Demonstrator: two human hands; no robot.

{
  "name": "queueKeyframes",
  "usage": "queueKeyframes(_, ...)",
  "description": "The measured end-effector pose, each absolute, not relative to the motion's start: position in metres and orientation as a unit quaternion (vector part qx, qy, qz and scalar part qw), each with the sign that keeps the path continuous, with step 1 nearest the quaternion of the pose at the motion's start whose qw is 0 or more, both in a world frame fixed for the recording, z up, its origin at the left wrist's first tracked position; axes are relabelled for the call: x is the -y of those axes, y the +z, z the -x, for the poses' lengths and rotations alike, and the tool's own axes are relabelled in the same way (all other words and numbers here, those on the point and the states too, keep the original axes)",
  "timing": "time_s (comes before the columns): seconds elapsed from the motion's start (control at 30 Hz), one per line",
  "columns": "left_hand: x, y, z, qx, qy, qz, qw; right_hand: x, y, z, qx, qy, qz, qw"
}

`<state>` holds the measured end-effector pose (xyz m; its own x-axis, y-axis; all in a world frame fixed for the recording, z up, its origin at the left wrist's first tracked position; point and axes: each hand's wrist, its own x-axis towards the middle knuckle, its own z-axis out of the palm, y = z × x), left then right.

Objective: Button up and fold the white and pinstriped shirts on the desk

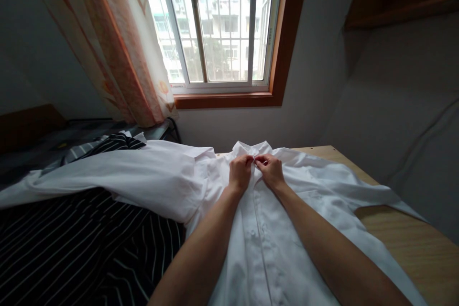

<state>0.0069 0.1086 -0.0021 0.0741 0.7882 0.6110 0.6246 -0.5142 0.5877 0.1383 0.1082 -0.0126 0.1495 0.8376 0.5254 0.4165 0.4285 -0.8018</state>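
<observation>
A white long-sleeved shirt [247,234] lies spread out with its front facing up and its collar at the far end. Just below the collar, my left hand [241,170] pinches the edge of the front placket. Close beside it on the right, my right hand [270,168] pinches the same spot, the fingertips of both hands almost touching. Whatever small part lies between the fingertips is too small to make out. One sleeve stretches left, the other right. Lower down, the placket's edges lie together.
The shirt rests on a light wooden table [418,244]. Black cloth with white stripes [89,244] lies at the left, partly under the sleeve. Behind are a patterned curtain [125,57], a window with a brown frame [229,101] and, upper right, a wooden shelf [405,15].
</observation>
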Motion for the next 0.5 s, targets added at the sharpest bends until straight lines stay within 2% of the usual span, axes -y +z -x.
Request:
queueKeyframes(0.2, -0.105, 0.003, -0.01, -0.501, 0.526, -0.666, 0.169, -0.1, -0.008, -0.132, 0.671, 0.042, 0.518, 0.53)
queueKeyframes(0.37, -0.106, 0.003, -0.012, -0.484, 0.57, -0.617, 0.245, -0.096, -0.005, -0.131, 0.684, 0.018, 0.524, 0.507)
queueKeyframes(0.5, -0.109, 0.0, -0.013, -0.484, 0.577, -0.612, 0.241, -0.096, -0.006, -0.13, 0.681, 0.019, 0.525, 0.509)
